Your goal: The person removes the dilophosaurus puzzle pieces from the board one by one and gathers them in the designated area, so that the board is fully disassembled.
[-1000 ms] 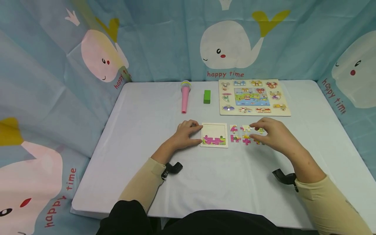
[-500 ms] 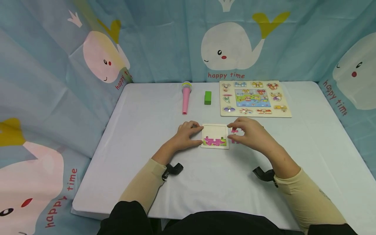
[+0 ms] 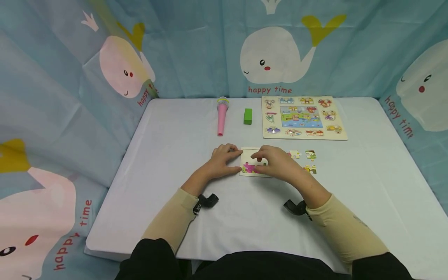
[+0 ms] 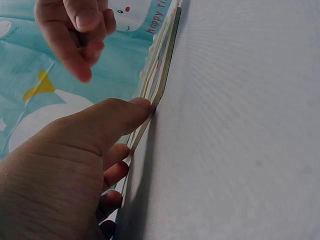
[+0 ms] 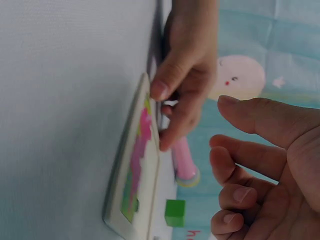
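On the white table lies a small wooden puzzle board (image 3: 246, 154) with a raised border. Pink-and-green jigsaw pieces (image 3: 248, 168) fill the near strip of its recess. At its left edge, my left hand (image 3: 223, 160) rests thumb (image 4: 135, 112) and index finger against the border. My right hand (image 3: 274, 162) hovers over the right side of the board. Its thumb (image 5: 245, 112) and index finger are apart, with nothing between them in the right wrist view. Loose jigsaw pieces (image 3: 310, 155) lie to the right, some hidden behind the right hand.
A pink toy microphone (image 3: 222, 118) and a green block (image 3: 247, 116) lie farther back on the white table (image 3: 168, 163). A larger wooden picture puzzle (image 3: 304, 135) is at the back right. A blue whale-print curtain (image 3: 196, 50) stands behind the table.
My right hand has moved left from the loose pieces to above the board. The left hand has stayed at the board's left edge.
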{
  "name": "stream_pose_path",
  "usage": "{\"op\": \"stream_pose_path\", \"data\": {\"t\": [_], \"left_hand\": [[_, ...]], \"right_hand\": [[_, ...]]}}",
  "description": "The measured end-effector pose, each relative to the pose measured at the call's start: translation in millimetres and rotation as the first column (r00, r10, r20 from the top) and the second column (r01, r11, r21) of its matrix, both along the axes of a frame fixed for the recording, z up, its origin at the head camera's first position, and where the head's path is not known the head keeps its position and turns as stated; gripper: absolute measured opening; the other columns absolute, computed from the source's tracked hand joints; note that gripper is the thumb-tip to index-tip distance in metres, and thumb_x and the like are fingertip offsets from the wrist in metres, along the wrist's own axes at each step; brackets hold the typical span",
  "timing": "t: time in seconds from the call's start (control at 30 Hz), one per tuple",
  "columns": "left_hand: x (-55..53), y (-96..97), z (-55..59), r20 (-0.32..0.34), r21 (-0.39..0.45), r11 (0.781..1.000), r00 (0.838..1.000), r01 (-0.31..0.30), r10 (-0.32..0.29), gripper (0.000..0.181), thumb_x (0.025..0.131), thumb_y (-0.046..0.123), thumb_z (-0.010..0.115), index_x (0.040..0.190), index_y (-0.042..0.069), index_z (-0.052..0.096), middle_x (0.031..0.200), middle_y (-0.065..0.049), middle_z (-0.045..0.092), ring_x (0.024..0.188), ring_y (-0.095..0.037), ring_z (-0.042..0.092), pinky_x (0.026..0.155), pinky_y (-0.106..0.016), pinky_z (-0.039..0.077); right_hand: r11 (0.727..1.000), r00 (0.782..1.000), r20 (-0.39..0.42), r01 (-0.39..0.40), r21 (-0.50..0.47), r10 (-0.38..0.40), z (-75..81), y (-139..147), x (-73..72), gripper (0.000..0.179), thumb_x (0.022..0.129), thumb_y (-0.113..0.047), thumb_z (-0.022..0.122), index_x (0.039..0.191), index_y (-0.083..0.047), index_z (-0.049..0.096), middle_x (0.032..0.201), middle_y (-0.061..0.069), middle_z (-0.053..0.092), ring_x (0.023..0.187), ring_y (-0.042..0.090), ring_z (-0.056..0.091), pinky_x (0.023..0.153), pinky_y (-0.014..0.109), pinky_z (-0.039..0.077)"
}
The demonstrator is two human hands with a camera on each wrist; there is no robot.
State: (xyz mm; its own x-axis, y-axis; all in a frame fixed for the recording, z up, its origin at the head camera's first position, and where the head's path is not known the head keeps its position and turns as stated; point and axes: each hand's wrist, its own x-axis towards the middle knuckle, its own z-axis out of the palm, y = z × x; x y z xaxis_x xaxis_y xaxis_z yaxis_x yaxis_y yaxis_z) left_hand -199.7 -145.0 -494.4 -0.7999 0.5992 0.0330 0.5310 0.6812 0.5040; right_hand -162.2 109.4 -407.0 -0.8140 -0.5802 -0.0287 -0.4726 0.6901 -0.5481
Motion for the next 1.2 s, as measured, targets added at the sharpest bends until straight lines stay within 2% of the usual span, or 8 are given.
{"op": "stream_pose_path", "data": {"t": [0.17, 0.33, 0.47, 0.57, 0.7, 1.03, 1.2], "left_hand": [[0.3, -1.2, 1.4, -0.002, 0.013, 1.000, 1.000, 0.006, -0.006, 0.066, 0.092, 0.041, 0.075, 0.149, 0.015, 0.057, 0.136, -0.002, 0.048, 0.120, -0.022, 0.041, 0.100, -0.045, 0.031], [0.2, -0.7, 2.1, 0.002, 0.018, 1.000, 1.000, 0.006, -0.006, 0.065, 0.092, 0.041, 0.075, 0.149, 0.015, 0.056, 0.136, -0.002, 0.048, 0.121, -0.022, 0.040, 0.100, -0.044, 0.030], [0.0, 0.4, 3.1, 0.003, 0.021, 1.000, 1.000, 0.010, -0.010, 0.065, 0.092, 0.041, 0.076, 0.149, 0.015, 0.057, 0.136, -0.002, 0.048, 0.121, -0.021, 0.040, 0.100, -0.044, 0.030], [0.2, 1.0, 4.3, 0.009, 0.025, 1.000, 1.000, 0.014, -0.014, 0.065, 0.092, 0.040, 0.076, 0.149, 0.015, 0.057, 0.135, -0.002, 0.048, 0.121, -0.022, 0.040, 0.099, -0.044, 0.030], [0.3, 1.3, 5.3, 0.014, 0.017, 1.000, 1.000, 0.018, -0.019, 0.065, 0.093, 0.040, 0.075, 0.149, 0.014, 0.056, 0.135, -0.002, 0.048, 0.121, -0.022, 0.040, 0.099, -0.044, 0.030], [0.9, -0.1, 5.3, -0.001, 0.019, 1.000, 1.000, 0.022, -0.022, 0.065, 0.092, 0.040, 0.075, 0.148, 0.013, 0.057, 0.136, -0.003, 0.049, 0.120, -0.024, 0.041, 0.100, -0.046, 0.031], [1.0, -0.9, 3.6, -0.007, 0.017, 1.000, 1.000, 0.019, -0.019, 0.065, 0.092, 0.040, 0.075, 0.148, 0.013, 0.058, 0.136, -0.003, 0.049, 0.120, -0.023, 0.042, 0.098, -0.045, 0.032]], "right_hand": [[0.999, 0.998, 0.062, -0.010, 0.041, 0.008, -11.5, -17.8, -8.0, 0.042, 0.088, -0.022, 0.081, 0.122, 0.000, 0.073, 0.093, 0.006, 0.066, 0.084, 0.021, 0.061, 0.077, 0.038, 0.051], [0.994, 0.994, 0.108, 0.002, 0.109, -0.013, -25.1, -31.9, -14.0, 0.039, 0.088, -0.023, 0.082, 0.117, 0.002, 0.074, 0.081, 0.004, 0.063, 0.075, 0.018, 0.054, 0.067, 0.032, 0.045], [0.991, 0.991, 0.117, 0.046, 0.129, -0.061, -31.5, -36.8, -13.2, 0.033, 0.089, -0.019, 0.080, 0.115, 0.001, 0.076, 0.087, 0.005, 0.069, 0.077, 0.017, 0.055, 0.068, 0.031, 0.046], [0.990, 0.990, 0.101, 0.086, 0.113, -0.098, -33.7, -36.6, -11.0, 0.035, 0.088, -0.018, 0.082, 0.116, 0.001, 0.075, 0.093, 0.006, 0.071, 0.079, 0.018, 0.058, 0.073, 0.034, 0.049], [0.990, 0.988, 0.097, 0.117, 0.073, -0.124, -36.9, -34.2, -10.1, 0.036, 0.085, -0.019, 0.084, 0.113, 0.000, 0.072, 0.085, 0.004, 0.067, 0.078, 0.018, 0.058, 0.075, 0.036, 0.049], [0.992, 0.982, 0.143, 0.121, 0.044, -0.126, -38.5, -30.9, -11.0, 0.042, 0.083, -0.020, 0.086, 0.114, -0.002, 0.064, 0.084, 0.002, 0.063, 0.076, 0.018, 0.057, 0.072, 0.035, 0.048], [0.993, 0.985, 0.122, 0.116, 0.029, -0.119, -36.6, -29.5, -10.4, 0.042, 0.081, -0.021, 0.085, 0.113, -0.003, 0.064, 0.085, 0.003, 0.063, 0.075, 0.018, 0.057, 0.069, 0.034, 0.047]]}}
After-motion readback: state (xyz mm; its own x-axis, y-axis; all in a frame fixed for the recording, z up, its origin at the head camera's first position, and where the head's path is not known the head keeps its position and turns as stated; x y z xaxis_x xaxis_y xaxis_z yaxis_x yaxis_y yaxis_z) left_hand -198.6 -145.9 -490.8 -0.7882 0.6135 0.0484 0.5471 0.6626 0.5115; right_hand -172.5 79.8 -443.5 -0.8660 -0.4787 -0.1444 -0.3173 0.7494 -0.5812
